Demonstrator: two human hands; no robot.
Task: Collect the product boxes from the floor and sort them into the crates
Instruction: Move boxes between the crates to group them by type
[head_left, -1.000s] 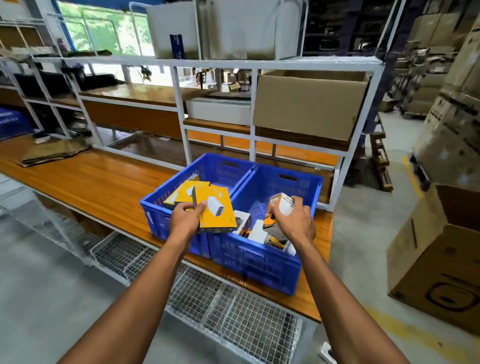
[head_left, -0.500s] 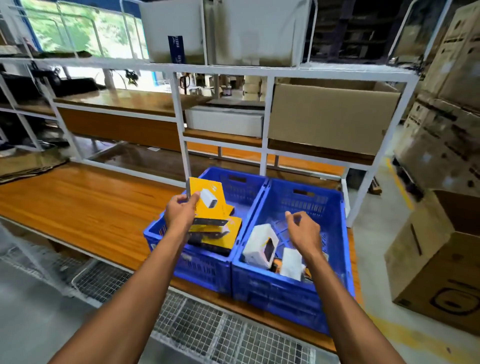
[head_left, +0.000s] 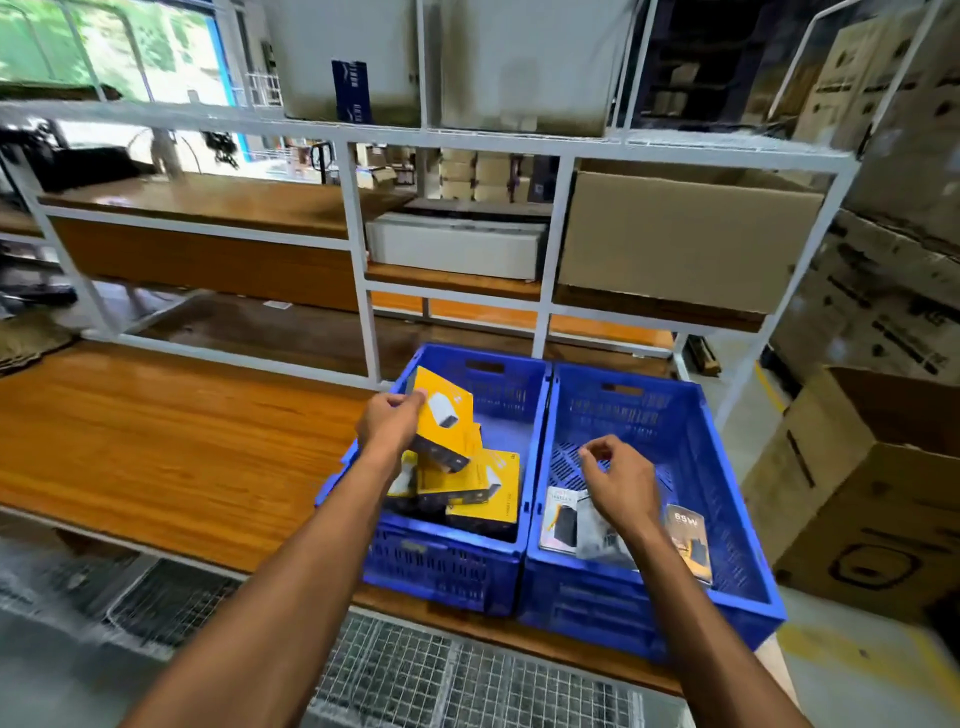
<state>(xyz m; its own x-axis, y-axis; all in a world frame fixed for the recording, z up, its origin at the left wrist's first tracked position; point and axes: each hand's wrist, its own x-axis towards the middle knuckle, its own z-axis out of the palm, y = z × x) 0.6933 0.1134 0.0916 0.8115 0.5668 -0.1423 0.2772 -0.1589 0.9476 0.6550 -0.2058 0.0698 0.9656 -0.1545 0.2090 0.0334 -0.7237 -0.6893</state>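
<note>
From the head camera, a long wooden workbench (head_left: 171, 441) with an orange-brown grain runs across the lower half of the view, its front edge over wire-mesh panels (head_left: 447, 675) and a grey concrete floor (head_left: 47, 691). Two blue plastic crates stand side by side, touching, at the bench's right end.

The left crate (head_left: 441, 566) holds several yellow product boxes (head_left: 483, 493) piled loosely against each other. The left hand (head_left: 387, 428) grips one more yellow box (head_left: 444, 415) over this crate, fingers and thumb curled round its upper left edge; the box is tilted and sits just above the pile.

The right crate (head_left: 727, 519) holds a few lighter boxes (head_left: 561, 519) lying near its front wall, one with dark print reading "65W" (head_left: 688, 540); the rest of its slotted floor is bare. The right hand (head_left: 621, 478) hovers over these boxes with its fingers loosely curled and holding nothing.

Behind the bench rises a white metal shelving frame (head_left: 358, 260). On its wooden middle shelf rest a flat white box (head_left: 457, 244) and a large open brown carton (head_left: 685, 244). The top shelf carries pale containers (head_left: 519, 62). At far left a window (head_left: 104, 47) shows green foliage. To the right, stacked cardboard cartons (head_left: 893, 291) line the wall, and an open carton (head_left: 872, 493) stands on the floor beside the bench, near a yellow floor line (head_left: 810, 654).
</note>
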